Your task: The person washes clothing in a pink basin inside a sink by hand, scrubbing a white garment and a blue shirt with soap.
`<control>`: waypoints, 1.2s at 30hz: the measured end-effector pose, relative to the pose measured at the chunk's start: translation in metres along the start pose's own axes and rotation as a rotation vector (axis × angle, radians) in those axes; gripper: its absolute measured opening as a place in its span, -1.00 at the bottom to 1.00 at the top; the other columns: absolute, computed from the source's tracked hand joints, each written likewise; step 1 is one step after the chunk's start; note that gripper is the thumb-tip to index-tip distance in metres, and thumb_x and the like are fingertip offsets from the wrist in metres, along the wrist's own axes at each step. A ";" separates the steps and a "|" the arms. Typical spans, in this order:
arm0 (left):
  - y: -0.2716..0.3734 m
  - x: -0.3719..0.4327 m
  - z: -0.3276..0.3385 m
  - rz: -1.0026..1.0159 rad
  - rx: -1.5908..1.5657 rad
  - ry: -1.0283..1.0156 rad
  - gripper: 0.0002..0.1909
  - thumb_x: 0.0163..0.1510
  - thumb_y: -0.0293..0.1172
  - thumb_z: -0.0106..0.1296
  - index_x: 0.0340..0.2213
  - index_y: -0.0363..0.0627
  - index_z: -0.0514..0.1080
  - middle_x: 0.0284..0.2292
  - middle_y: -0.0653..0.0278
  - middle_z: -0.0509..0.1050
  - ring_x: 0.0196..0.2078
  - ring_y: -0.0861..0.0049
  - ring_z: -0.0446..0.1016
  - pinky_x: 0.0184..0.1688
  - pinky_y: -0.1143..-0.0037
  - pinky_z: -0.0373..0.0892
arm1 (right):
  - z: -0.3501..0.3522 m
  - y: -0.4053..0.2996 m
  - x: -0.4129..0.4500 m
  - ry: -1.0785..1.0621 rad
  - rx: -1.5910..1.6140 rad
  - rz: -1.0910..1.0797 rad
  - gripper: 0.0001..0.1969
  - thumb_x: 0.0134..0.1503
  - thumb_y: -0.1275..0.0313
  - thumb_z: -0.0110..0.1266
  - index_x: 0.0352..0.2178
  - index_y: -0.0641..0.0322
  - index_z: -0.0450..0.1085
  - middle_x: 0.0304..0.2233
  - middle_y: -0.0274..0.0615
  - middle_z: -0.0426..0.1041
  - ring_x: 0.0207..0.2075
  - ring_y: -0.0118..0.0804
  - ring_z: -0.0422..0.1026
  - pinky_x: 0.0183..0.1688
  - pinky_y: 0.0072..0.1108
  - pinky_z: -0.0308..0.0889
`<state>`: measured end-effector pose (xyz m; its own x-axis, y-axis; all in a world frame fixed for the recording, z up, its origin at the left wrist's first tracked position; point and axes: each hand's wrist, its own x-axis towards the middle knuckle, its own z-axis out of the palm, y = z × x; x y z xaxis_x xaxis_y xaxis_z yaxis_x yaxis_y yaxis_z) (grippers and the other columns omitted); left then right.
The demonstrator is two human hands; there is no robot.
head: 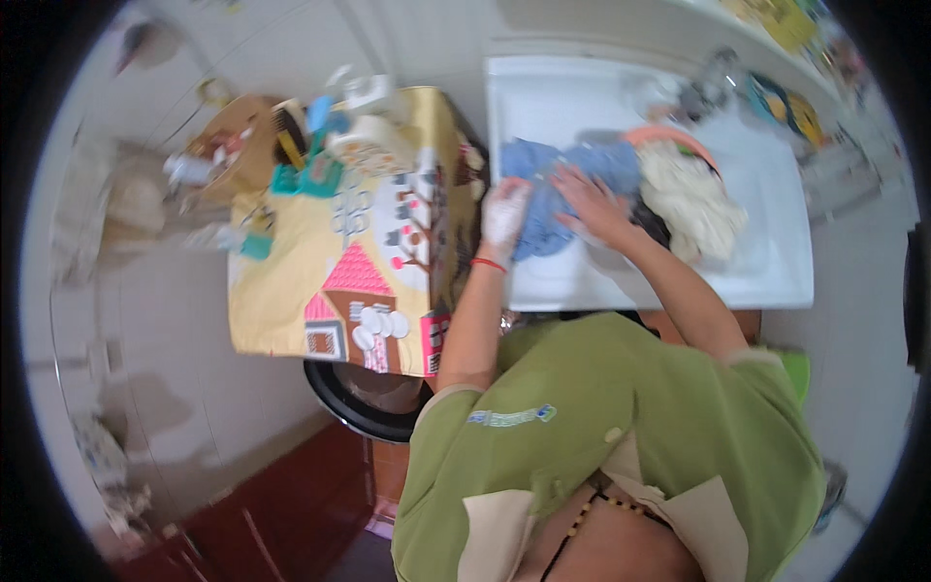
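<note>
A wet light-blue garment (542, 229) lies crumpled in the white sink (582, 287). My left hand (503, 214), coated in white suds and with a red band at its wrist, curls at the garment's left edge and grips it. Flat on top of the cloth rests my right hand (593, 204), its fingers spread and pointing up and left, with suds on it. Just right of that hand, a cream-white cloth (687, 200) spills out of a pink basin (669, 134). A dark cloth (649, 222) shows partly between the basin and my right forearm.
A washing machine-like box under a printed house-pattern cover (291, 291) stands left, bearing a teal holder (309, 178) with brushes, a white bottle (371, 94) and several white discs (378, 324). A metal faucet (709, 87) rises at the sink's back right. A black-rimmed bin (364, 407) stands below.
</note>
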<state>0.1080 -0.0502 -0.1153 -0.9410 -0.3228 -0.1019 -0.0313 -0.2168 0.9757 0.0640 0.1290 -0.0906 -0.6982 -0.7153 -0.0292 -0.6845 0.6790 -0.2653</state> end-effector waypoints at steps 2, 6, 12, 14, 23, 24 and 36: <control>0.014 -0.005 0.004 -0.090 -0.081 -0.043 -0.95 0.03 -0.47 -0.05 -0.43 -0.17 0.37 -0.49 0.45 0.33 -0.43 0.75 0.25 -0.34 0.70 0.22 | 0.004 0.004 -0.002 0.020 0.060 -0.013 -0.33 0.00 0.17 -0.01 0.11 0.08 -0.03 0.20 -0.21 -0.16 0.22 -0.19 -0.16 0.15 -0.17 -0.14; 0.020 -0.002 0.003 -0.107 -0.056 -0.080 -0.94 0.04 -0.46 -0.06 -0.40 -0.17 0.35 -0.51 0.46 0.31 -0.45 0.75 0.24 -0.37 0.70 0.21 | -0.002 0.002 -0.004 0.009 0.097 0.018 -0.33 0.00 0.15 -0.01 0.11 0.08 -0.04 0.20 -0.22 -0.14 0.22 -0.21 -0.18 0.15 -0.17 -0.15; 0.021 0.003 0.001 -0.161 -0.084 -0.164 -0.90 0.05 -0.43 -0.07 -0.39 -0.19 0.35 -0.47 0.42 0.35 -0.41 0.74 0.28 -0.31 0.69 0.24 | -0.008 0.003 -0.002 -0.034 0.099 0.037 -0.39 0.02 0.17 -0.03 0.10 0.03 0.01 0.21 -0.25 -0.19 0.23 -0.23 -0.21 0.16 -0.18 -0.16; 0.017 0.006 -0.004 -0.145 -0.058 -0.180 -0.91 0.06 -0.43 -0.07 -0.40 -0.18 0.35 -0.48 0.43 0.34 -0.42 0.74 0.27 -0.32 0.70 0.23 | -0.026 0.004 -0.001 -0.085 0.089 -0.004 -0.41 -0.01 0.25 0.02 0.06 0.06 0.07 0.18 -0.18 -0.10 0.20 -0.18 -0.08 0.14 -0.26 -0.06; 0.015 0.008 -0.001 -0.219 -0.077 -0.162 -0.93 0.05 -0.48 -0.09 -0.39 -0.19 0.34 -0.48 0.39 0.37 -0.44 0.71 0.31 -0.35 0.69 0.28 | -0.071 0.056 -0.102 0.815 0.182 0.281 -0.73 -0.04 0.56 -0.02 -0.23 0.32 0.35 -0.13 -0.05 0.31 -0.07 -0.11 0.25 -0.01 -0.45 0.14; 0.015 0.007 -0.001 -0.239 -0.128 -0.172 -0.94 0.06 -0.48 -0.09 -0.40 -0.19 0.34 -0.47 0.39 0.37 -0.43 0.70 0.32 -0.34 0.68 0.28 | -0.072 0.060 -0.132 0.904 0.172 0.383 -0.74 -0.05 0.59 -0.01 -0.24 0.33 0.36 -0.17 -0.06 0.33 -0.11 -0.11 0.28 -0.04 -0.46 0.16; 0.030 0.015 0.005 -0.322 -0.110 -0.231 -0.92 0.05 -0.45 -0.09 -0.41 -0.19 0.34 -0.49 0.42 0.34 -0.44 0.72 0.29 -0.33 0.69 0.26 | 0.234 0.083 -0.345 0.881 1.485 1.681 -0.73 0.07 0.34 -0.08 -0.19 0.19 0.28 -0.39 -0.23 0.39 -0.37 -0.33 0.35 -0.32 -0.56 0.27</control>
<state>0.0917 -0.0568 -0.0869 -0.9402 -0.0097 -0.3406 -0.3124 -0.3745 0.8730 0.2973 0.3938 -0.3285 -0.4254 0.5584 -0.7122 0.5801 -0.4358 -0.6881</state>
